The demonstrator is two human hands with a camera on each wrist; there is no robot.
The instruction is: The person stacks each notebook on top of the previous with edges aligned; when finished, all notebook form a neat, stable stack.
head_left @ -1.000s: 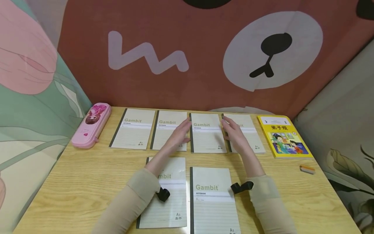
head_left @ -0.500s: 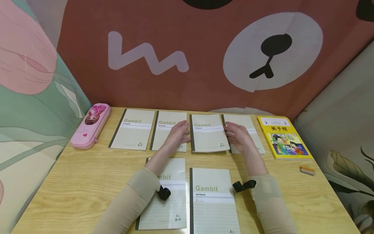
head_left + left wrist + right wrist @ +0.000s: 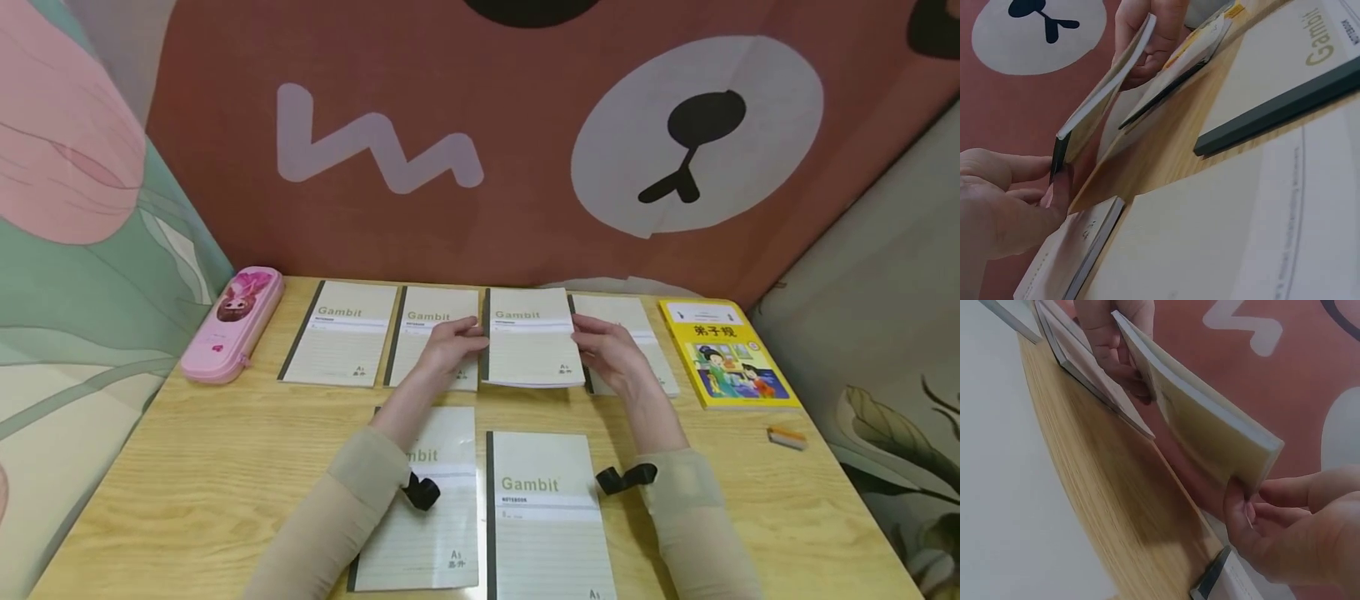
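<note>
Between my hands a pale Gambit notebook [image 3: 531,346] with a dark spine is held up off the table. My left hand [image 3: 448,346] pinches its spine edge, and in the left wrist view the thumb and fingers [image 3: 1029,167] close on that dark strip. My right hand [image 3: 611,350] pinches the opposite edge; the right wrist view shows the thumb [image 3: 1239,515] under the notebook [image 3: 1210,425]. To the left in the back row lie two like notebooks, one [image 3: 341,342] far left and one [image 3: 416,304] partly behind my left hand. Another notebook [image 3: 626,308] lies partly behind my right hand.
Nearer me lie two more notebooks, the left one [image 3: 427,533] partly under my forearm, the right one [image 3: 547,542] cut off below. A pink pencil case [image 3: 232,325] is at the back left. A yellow book [image 3: 727,354] and a small orange-and-white eraser-like block [image 3: 787,437] are at right.
Both hands have taken hold of the third back-row notebook. Its right side came up first, then the whole notebook rose off the table.
</note>
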